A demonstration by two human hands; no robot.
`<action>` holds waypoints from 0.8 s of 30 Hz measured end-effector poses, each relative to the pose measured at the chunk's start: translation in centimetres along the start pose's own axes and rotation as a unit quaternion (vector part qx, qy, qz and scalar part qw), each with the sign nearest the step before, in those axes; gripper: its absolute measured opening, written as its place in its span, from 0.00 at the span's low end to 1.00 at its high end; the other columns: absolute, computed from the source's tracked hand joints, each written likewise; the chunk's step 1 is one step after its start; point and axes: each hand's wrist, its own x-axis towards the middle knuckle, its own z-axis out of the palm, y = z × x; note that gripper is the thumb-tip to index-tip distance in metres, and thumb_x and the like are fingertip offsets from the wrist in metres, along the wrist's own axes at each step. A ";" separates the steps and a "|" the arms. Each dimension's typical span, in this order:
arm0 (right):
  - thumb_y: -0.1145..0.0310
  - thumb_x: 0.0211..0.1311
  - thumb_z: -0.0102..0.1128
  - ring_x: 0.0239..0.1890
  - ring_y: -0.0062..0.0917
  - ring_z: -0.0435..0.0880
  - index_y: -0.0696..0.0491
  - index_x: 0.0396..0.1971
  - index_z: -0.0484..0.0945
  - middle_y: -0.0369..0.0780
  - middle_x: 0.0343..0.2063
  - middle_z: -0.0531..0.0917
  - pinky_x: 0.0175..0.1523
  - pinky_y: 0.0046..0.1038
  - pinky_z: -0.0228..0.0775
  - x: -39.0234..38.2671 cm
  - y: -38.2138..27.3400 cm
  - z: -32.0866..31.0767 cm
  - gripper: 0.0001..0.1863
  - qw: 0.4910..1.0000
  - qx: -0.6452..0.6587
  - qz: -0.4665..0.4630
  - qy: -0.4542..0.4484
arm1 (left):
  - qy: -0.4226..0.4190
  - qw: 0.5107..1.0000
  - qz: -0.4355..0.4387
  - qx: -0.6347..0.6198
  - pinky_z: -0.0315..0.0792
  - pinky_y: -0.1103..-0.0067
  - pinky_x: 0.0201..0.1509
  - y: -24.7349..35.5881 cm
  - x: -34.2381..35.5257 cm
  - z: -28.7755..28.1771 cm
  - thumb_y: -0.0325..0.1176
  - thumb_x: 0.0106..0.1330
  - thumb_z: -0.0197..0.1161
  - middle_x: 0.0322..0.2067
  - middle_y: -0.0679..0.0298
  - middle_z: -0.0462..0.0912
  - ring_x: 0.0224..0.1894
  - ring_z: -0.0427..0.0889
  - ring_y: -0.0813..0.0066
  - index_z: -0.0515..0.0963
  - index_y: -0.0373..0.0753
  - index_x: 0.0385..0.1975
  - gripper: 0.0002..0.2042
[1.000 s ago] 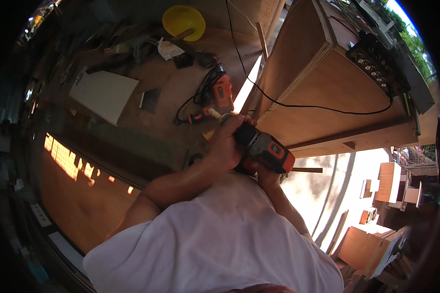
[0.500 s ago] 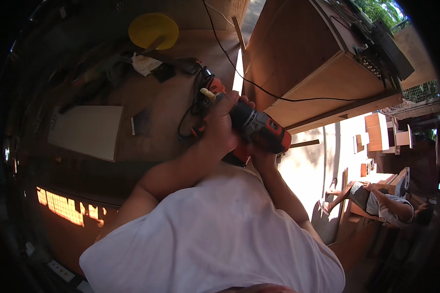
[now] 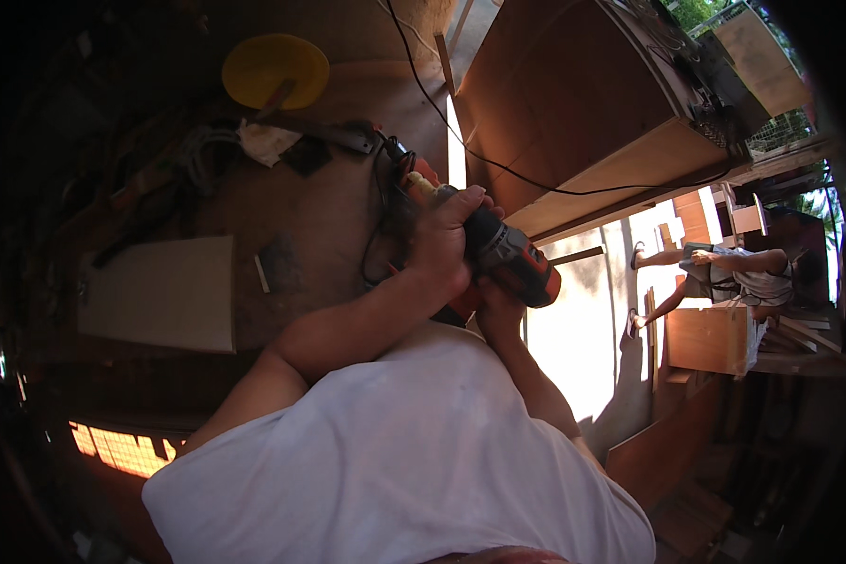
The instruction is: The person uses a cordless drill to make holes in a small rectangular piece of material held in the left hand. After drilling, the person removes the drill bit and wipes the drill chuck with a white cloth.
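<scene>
My left hand [image 3: 442, 235] is closed around the front of an orange, black and grey cordless drill [image 3: 526, 273], by its chuck. A pale, short piece [image 3: 420, 182] shows at the drill's nose. My right hand [image 3: 498, 305] grips the drill's handle from below, partly hidden by the tool. Just behind my hands, another orange power tool [image 3: 423, 167] with a looped black cord lies on the wooden worktop [image 3: 282, 216], mostly covered by the drill and left hand.
A yellow hard hat [image 3: 258, 70], white cloth [image 3: 263, 141] and white board [image 3: 155, 291] lie on the worktop. A plywood cabinet [image 3: 573, 94] with a dangling cable stands right. Another person [image 3: 752, 268] is on the sunlit floor [image 3: 573, 348] beyond, among wooden pieces.
The view has swung, shifting the surroundings. The drill and both hands sit slightly higher in view. The other person has come into sight at the right and moved upward in the picture.
</scene>
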 end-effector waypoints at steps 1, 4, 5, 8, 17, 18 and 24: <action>0.72 0.55 0.58 0.51 0.28 0.78 0.57 0.48 0.75 0.43 0.46 0.80 0.56 0.33 0.69 -0.1 -0.1 0.2 0.19 1.000 -0.006 0.001 0.005 | -0.004 1.000 -0.001 0.002 0.79 0.62 0.45 0.3 0.0 0.0 0.34 0.61 0.64 0.32 0.60 0.79 0.41 0.81 0.64 0.74 0.38 0.34 0.08; 0.70 0.53 0.63 0.51 0.27 0.77 0.55 0.51 0.73 0.41 0.47 0.79 0.57 0.32 0.69 0.8 1.7 -0.7 0.23 0.959 -0.241 -0.096 -0.112 | -0.003 1.000 -0.030 0.007 0.78 0.67 0.46 1.4 -0.5 0.4 0.34 0.61 0.65 0.30 0.60 0.79 0.39 0.80 0.67 0.74 0.37 0.32 0.08; 0.70 0.52 0.64 0.51 0.27 0.77 0.54 0.52 0.73 0.41 0.46 0.79 0.56 0.31 0.69 0.8 1.1 -0.5 0.25 0.955 -0.236 -0.099 -0.152 | 0.000 0.999 -0.044 0.008 0.78 0.70 0.46 1.8 -0.7 0.6 0.34 0.60 0.65 0.30 0.60 0.78 0.38 0.80 0.69 0.74 0.37 0.31 0.09; 0.68 0.52 0.66 0.49 0.27 0.77 0.52 0.54 0.71 0.38 0.44 0.78 0.53 0.31 0.70 0.6 -0.6 -0.3 0.27 0.967 -0.011 -0.050 -0.250 | -0.017 0.996 -0.081 0.042 0.78 0.69 0.45 3.1 -1.5 0.5 0.35 0.59 0.65 0.30 0.59 0.79 0.37 0.80 0.68 0.75 0.36 0.31 0.10; 0.64 0.54 0.67 0.46 0.26 0.77 0.53 0.50 0.71 0.38 0.42 0.77 0.47 0.28 0.72 0.0 -2.7 0.9 0.24 0.930 -0.223 -0.177 -0.232 | -0.153 0.975 -0.154 0.042 0.78 0.68 0.46 4.2 -1.5 -1.9 0.42 0.61 0.67 0.34 0.58 0.81 0.37 0.81 0.68 0.77 0.37 0.33 0.14; 0.66 0.55 0.66 0.45 0.25 0.78 0.53 0.50 0.71 0.38 0.42 0.77 0.47 0.27 0.72 -0.3 -0.2 1.0 0.23 0.960 -0.143 -0.110 -0.214 | -0.145 0.975 -0.155 0.062 0.78 0.68 0.46 3.9 -1.9 -1.8 0.43 0.61 0.67 0.34 0.58 0.81 0.38 0.81 0.68 0.77 0.37 0.34 0.15; 0.72 0.62 0.59 0.42 0.22 0.78 0.51 0.51 0.68 0.36 0.40 0.76 0.43 0.23 0.73 -1.0 2.9 -1.0 0.18 0.958 -0.161 0.053 -0.231 | -0.204 0.959 -0.191 0.053 0.77 0.67 0.47 3.6 -2.6 -2.5 0.47 0.61 0.66 0.36 0.58 0.82 0.42 0.80 0.68 0.77 0.39 0.36 0.17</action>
